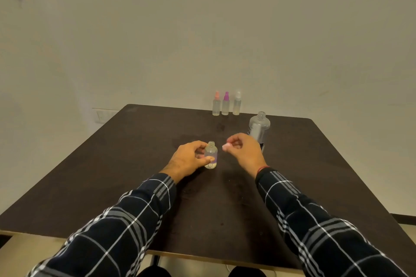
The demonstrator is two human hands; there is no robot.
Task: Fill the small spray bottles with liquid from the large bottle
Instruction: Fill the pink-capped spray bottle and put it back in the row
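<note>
A small clear spray bottle (211, 155) stands upright on the dark table (135, 164) with its neck uncapped; my left hand (188, 159) grips it from the left. My right hand (244, 149), just to the right of the bottle, pinches a pale pink spray cap (225, 146) in its fingertips. The large clear bottle (258, 129) stands open-topped right behind my right hand. Three capped small spray bottles line the table's far edge: orange-capped (216, 104), purple-capped (225, 104) and white-capped (237, 104).
A plain wall (202, 40) rises right behind the table's far edge. The table's near edge (202, 256) runs under my forearms. A dark smudge (220, 127) marks the tabletop beyond the bottle.
</note>
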